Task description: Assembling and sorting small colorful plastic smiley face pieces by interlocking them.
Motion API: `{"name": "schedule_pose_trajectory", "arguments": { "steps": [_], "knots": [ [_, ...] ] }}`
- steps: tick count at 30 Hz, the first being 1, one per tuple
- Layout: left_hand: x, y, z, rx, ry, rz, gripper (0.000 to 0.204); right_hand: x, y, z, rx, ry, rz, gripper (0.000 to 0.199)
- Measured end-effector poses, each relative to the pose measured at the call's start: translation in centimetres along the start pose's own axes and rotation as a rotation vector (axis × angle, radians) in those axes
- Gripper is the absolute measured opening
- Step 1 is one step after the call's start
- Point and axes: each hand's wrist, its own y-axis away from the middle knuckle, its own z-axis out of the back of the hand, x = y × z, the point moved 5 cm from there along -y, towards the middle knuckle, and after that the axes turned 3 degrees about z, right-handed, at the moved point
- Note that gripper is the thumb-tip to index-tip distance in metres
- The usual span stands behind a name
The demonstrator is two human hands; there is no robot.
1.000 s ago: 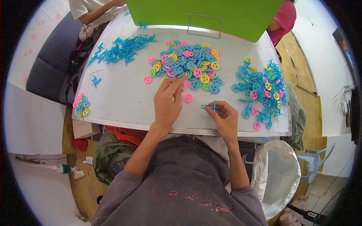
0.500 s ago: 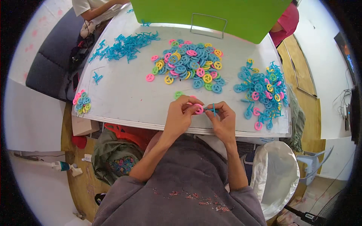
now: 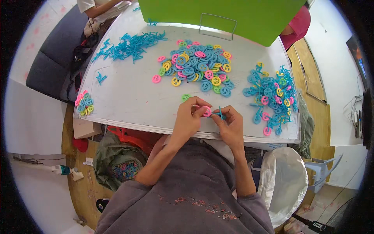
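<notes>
A pink wheel (image 3: 207,112) sits pinched in the fingertips of the left hand (image 3: 189,119), at the near edge of the white table (image 3: 128,97), low centre in the head view. Touching it at 3 o'clock is a thin blue rod (image 3: 220,113), held upright between thumb and fingers of the right hand (image 3: 230,124); both hands are closed on their pieces and meet fingertip to fingertip. Just beyond the left hand, at 11 o'clock, a lone green wheel (image 3: 186,96) lies flat on the table. Farther out at 12 o'clock spreads the big pile (image 3: 198,68) of blue, pink, yellow and green wheels, with one pink stray (image 3: 156,79) at its left edge. At 2 o'clock from the hands lies a heap of joined pieces (image 3: 270,95), mostly blue with pink and yellow wheels among them. At 10 o'clock, well apart, blue rods (image 3: 128,46) are strewn across the far left of the table, and at 9 o'clock a small cluster (image 3: 84,103) of wheels rests near the left edge. A green board (image 3: 222,15) stands along the far side. Below the table at 4 o'clock hangs a white bag (image 3: 282,181).
</notes>
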Motion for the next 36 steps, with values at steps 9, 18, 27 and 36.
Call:
{"name": "schedule_pose_trajectory", "arguments": {
  "steps": [9, 18, 27, 36],
  "knots": [
    [-1.1, 0.0, 0.3, -0.096, 0.004, -0.070, 0.009, 0.7, 0.1, -0.5, -0.201, 0.001, -0.102, 0.019],
    [0.7, 0.3, 0.7, -0.133, 0.075, -0.108, 0.010, 2.1, -0.3, -0.4, -0.125, 0.362, 0.169, 0.014],
    [-0.8, 1.1, 0.4, -0.311, -0.195, -0.294, 0.012, 0.5, -0.4, -0.6, -0.095, 0.218, -0.020, 0.015],
    [0.9, 0.5, 0.5, -0.299, -0.016, -0.251, 0.012, 1.4, -0.4, -0.5, -0.181, 0.242, 0.078, 0.013]
  ]
}}
